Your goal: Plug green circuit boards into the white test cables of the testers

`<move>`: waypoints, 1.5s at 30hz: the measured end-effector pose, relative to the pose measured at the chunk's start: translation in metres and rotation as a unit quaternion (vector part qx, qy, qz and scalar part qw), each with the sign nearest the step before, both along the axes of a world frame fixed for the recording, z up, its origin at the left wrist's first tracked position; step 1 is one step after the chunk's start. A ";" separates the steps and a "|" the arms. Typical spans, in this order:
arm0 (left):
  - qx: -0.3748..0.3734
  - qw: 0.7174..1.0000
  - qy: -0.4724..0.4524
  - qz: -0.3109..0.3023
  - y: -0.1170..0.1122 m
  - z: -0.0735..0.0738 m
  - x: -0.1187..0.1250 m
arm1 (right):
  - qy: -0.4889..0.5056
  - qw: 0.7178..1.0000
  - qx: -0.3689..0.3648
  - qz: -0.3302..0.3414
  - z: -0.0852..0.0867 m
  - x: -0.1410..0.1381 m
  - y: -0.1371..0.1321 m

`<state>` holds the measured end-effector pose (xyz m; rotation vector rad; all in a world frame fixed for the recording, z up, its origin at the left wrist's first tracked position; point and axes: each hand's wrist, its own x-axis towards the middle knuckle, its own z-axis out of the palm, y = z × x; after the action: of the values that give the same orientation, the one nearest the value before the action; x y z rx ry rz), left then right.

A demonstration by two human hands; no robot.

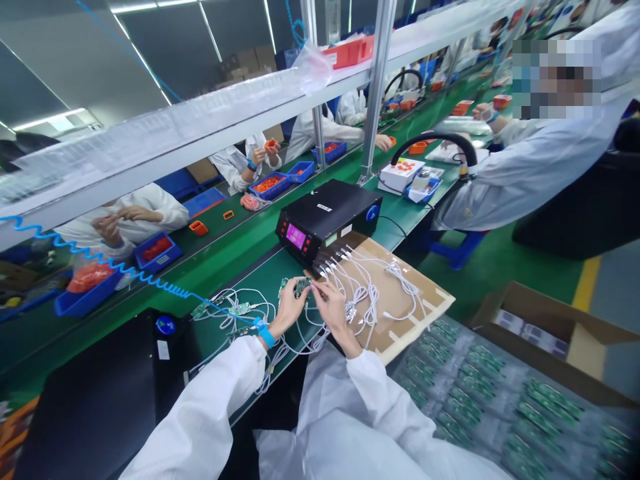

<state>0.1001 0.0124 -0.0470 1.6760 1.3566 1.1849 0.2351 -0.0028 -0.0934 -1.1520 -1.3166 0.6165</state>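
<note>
My left hand (289, 308) is closed on a small green circuit board (302, 287), held up just in front of the black test device. The fingers of my right hand (331, 305) are pinched together at the board's right edge; whatever they grip is too small to make out. A blue wrist strap (265, 333) with a coiled blue cord is around my left wrist. To the left, more circuit boards (241, 309) lie on the green bench among white cables (267, 303). The black device (327, 217) has a lit pink screen, and several white cables are plugged into its front.
Bundled white cables (373, 300) lie on a cardboard sheet (400, 327) at right. Rows of circuit boards (465, 400) in plastic and an open carton (550, 333) stand lower right. Another black box (110, 393) sits left. Co-workers handle orange parts across the belt; a shelf (200, 127) crosses overhead.
</note>
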 end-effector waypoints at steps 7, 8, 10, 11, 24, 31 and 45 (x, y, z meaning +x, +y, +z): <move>0.025 0.999 0.035 -0.016 0.000 -0.005 -0.001 | 0.019 0.999 0.009 -0.039 0.005 -0.003 0.004; 0.030 0.998 0.042 -0.019 0.001 -0.006 -0.001 | 0.021 0.999 0.010 -0.042 0.005 -0.004 0.005; 0.042 0.997 0.060 -0.027 0.001 -0.009 -0.003 | 0.023 0.999 0.014 -0.045 0.006 -0.005 0.007; 0.049 0.996 0.069 -0.032 0.001 -0.010 -0.003 | 0.024 0.999 0.015 -0.046 0.006 -0.005 0.007; 0.110 0.985 0.126 -0.045 -0.002 -0.015 0.005 | 0.046 0.998 0.006 -0.031 0.011 -0.006 0.011; 0.122 0.983 0.128 -0.038 0.002 -0.017 0.007 | 0.119 0.991 -0.053 0.016 0.005 -0.002 0.016; 0.106 0.979 0.171 -0.028 0.001 -0.015 0.004 | 0.061 0.997 -0.034 -0.023 0.003 -0.014 0.022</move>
<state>0.1039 0.0132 -0.0619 2.1335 1.4102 1.0729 0.2208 0.0191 -0.0903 -1.1778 -1.1703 0.6913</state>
